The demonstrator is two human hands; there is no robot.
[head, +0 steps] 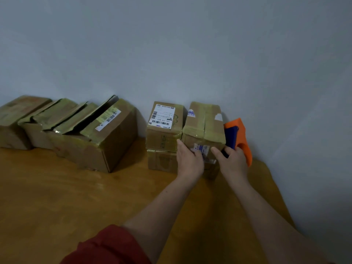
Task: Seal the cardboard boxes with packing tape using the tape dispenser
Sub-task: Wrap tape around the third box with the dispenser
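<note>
The person is working at a two-high stack of small cartons standing against the grey wall (171, 44), at about two o'clock on the wooden table (76, 197). The left hand (189, 159) is lying flat against the front face of the upper right carton (203, 121), fingers straight and thumb pointing up beside the seam where it is meeting the labelled carton (164, 119) at its nine o'clock. This hand is holding nothing and is most likely bracing the carton so that it is not sliding or tipping off the lower cartons (162, 161) while tape is being pulled. The right hand (231, 161) is curling round the blue handle of the orange tape dispenser (241, 134), which is sitting at the carton's three o'clock side, tilted towards the cardboard. That placing is suggesting a strip being started or run round the corner, though the tape at the dispenser's mouth is too faint to make out. Yellowish tape is already crossing the top of this carton. Well apart, towards nine o'clock, a larger carton (106, 141) and a row of cartons (57, 113) beyond it are waiting with flaps gaping, probably lined up along the wall so each can be reached in turn. A red sleeve (106, 246) is showing at six o'clock
</note>
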